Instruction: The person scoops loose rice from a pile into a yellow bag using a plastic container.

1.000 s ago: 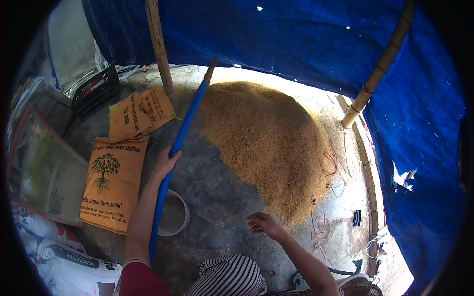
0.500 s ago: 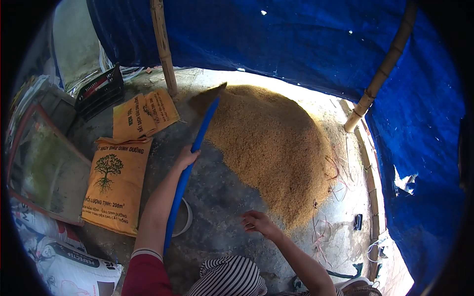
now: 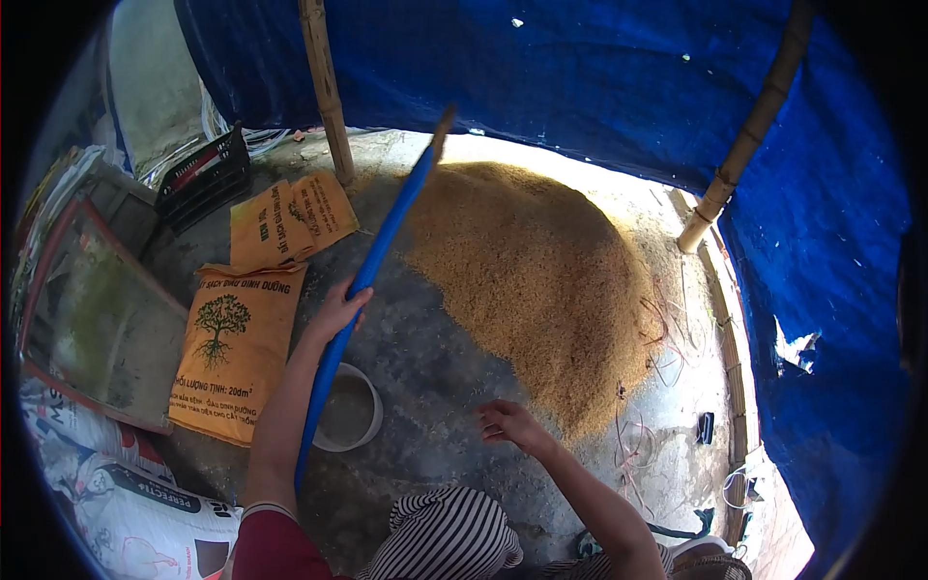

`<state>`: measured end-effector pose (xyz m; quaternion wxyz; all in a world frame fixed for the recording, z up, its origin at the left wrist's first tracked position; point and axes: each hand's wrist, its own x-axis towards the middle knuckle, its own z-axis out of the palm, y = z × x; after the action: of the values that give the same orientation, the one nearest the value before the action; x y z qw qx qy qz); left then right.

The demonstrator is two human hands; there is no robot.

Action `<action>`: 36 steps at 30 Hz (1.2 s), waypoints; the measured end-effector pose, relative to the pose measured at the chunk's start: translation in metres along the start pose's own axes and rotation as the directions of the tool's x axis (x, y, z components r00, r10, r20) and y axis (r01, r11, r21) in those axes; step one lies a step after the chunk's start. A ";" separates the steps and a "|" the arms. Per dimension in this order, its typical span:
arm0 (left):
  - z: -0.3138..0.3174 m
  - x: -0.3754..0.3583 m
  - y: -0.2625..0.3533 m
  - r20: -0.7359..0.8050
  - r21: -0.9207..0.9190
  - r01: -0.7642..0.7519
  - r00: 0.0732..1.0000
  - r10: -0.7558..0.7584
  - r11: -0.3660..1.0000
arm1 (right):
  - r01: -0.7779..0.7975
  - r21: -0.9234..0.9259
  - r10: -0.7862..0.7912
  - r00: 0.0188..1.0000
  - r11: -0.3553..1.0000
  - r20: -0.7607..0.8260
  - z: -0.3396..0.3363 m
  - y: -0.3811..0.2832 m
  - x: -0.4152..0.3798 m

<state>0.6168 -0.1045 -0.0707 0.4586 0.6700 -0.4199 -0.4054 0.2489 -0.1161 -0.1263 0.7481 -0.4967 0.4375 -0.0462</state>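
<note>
My left hand (image 3: 340, 307), at the end of a maroon sleeve, wraps around a long blue-handled tool (image 3: 394, 224). The tool slants from lower left to upper right, and its narrow brown blade (image 3: 443, 135) is raised in front of the tarp, seen nearly edge-on. Over the floor, just left of the pile's near edge, my right hand (image 3: 507, 425) is empty, its fingers loosely bent and apart. A large heap of golden-brown husk-like grains (image 3: 541, 280) spreads across the floor. Behind the handle's lower part stands a round white-rimmed bucket (image 3: 375, 425).
Orange printed sacks (image 3: 237, 338) lie at left, near a black crate (image 3: 203, 179). White sacks (image 3: 159, 527) and a framed panel (image 3: 97, 309) line the left edge. Bamboo poles (image 3: 744, 135) and a blue tarp (image 3: 580, 77) enclose the back and right. A striped hat (image 3: 447, 536) shows below.
The blade has lifted from the heap's upper left edge and turned edge-on. My left hand has moved left and slightly down with the handle, and more of the bucket shows.
</note>
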 end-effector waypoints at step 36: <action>0.138 -0.101 0.061 0.194 0.058 -0.138 0.973 0.124 0.989 | 0.197 0.001 -0.195 0.971 0.980 -0.140 -0.026 -0.027 -0.051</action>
<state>0.4449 -0.0616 -0.0315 0.4184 0.6150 -0.5189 -0.4212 0.2095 -0.1220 -0.0775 0.7112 -0.5275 0.4372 -0.1574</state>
